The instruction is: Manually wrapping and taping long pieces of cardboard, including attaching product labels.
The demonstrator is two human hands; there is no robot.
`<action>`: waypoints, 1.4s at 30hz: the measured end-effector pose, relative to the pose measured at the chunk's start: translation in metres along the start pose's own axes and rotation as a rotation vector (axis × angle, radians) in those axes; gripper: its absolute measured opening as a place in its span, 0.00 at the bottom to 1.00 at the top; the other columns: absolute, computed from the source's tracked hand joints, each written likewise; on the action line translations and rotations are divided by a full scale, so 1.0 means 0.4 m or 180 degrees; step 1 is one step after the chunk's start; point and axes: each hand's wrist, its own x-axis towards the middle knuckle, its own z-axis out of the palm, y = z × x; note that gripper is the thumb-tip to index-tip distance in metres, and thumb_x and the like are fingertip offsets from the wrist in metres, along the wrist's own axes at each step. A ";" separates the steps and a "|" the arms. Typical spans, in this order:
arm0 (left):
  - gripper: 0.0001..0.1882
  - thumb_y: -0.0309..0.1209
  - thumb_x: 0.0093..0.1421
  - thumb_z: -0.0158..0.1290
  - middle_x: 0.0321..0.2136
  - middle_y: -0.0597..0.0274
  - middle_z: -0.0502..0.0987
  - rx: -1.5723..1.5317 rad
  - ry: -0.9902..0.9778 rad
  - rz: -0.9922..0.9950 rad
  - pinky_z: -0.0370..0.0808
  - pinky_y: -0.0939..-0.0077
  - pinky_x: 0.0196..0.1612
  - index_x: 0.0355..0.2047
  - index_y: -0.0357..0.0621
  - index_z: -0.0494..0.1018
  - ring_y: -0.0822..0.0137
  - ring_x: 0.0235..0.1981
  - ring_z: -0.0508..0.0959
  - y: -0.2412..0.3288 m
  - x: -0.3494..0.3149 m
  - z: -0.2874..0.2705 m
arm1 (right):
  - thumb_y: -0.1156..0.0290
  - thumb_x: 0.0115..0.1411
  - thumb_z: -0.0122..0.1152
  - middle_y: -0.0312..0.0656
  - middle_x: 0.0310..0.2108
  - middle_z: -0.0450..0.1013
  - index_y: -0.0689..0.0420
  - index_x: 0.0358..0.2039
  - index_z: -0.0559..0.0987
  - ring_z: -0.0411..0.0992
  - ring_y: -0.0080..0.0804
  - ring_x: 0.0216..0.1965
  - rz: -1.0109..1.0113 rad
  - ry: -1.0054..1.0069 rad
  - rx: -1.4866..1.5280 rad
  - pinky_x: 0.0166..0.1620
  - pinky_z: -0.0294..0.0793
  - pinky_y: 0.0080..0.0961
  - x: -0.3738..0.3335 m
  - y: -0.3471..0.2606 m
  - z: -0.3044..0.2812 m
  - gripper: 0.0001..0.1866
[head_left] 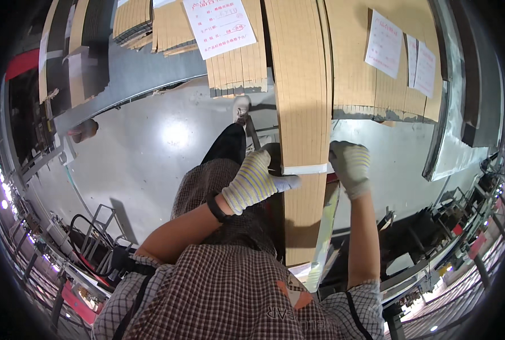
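A long bundle of tan, board-like strips (304, 113) runs from the far edge toward my body. A white band (304, 169) wraps across it. My left hand (251, 180), in a striped knit glove, grips the bundle's left side. Its thumb lies over the top just below the band, and the other fingers are partly hidden. Against the right side, level with the band, my right hand (351, 167) is closed, gloved too, with its fingers curled at the bundle's edge. The bundle's near end is close to my checked apron (218, 289).
More stacked tan strips with paper labels (221, 25) lie beyond on the left, and a wide stack (349, 73) sits on the right. Metal rails (133, 76) support stacks. Below is a grey floor (139, 136); a metal frame (102, 221) stands at left.
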 end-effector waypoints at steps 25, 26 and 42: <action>0.39 0.39 0.52 0.69 0.44 0.55 0.71 -0.0933 0.0694 0.0142 0.74 0.70 0.52 0.57 0.35 0.61 0.64 0.52 0.72 0.036 -0.052 0.088 | 0.62 0.65 0.55 0.60 0.43 0.74 0.64 0.52 0.75 0.74 0.59 0.43 -0.0561 0.0920 -0.0502 0.50 0.73 0.47 -0.187 -0.125 -0.075 0.20; 0.37 0.38 0.48 0.72 0.44 0.53 0.73 0.0758 0.1251 0.0394 0.75 0.71 0.50 0.53 0.36 0.66 0.64 0.50 0.74 -0.007 -0.059 0.051 | 0.70 0.62 0.57 0.56 0.40 0.75 0.63 0.53 0.75 0.75 0.56 0.39 -0.0346 0.0805 -0.0072 0.45 0.76 0.43 -0.189 -0.167 -0.148 0.20; 0.08 0.27 0.55 0.66 0.34 0.68 0.78 -0.1028 -0.0694 0.0082 0.75 0.78 0.42 0.32 0.42 0.78 0.75 0.36 0.77 -0.254 0.036 -0.008 | 0.67 0.55 0.69 0.44 0.30 0.77 0.59 0.28 0.81 0.71 0.40 0.34 -0.0667 0.0272 0.1434 0.41 0.69 0.33 -0.122 0.047 -0.032 0.09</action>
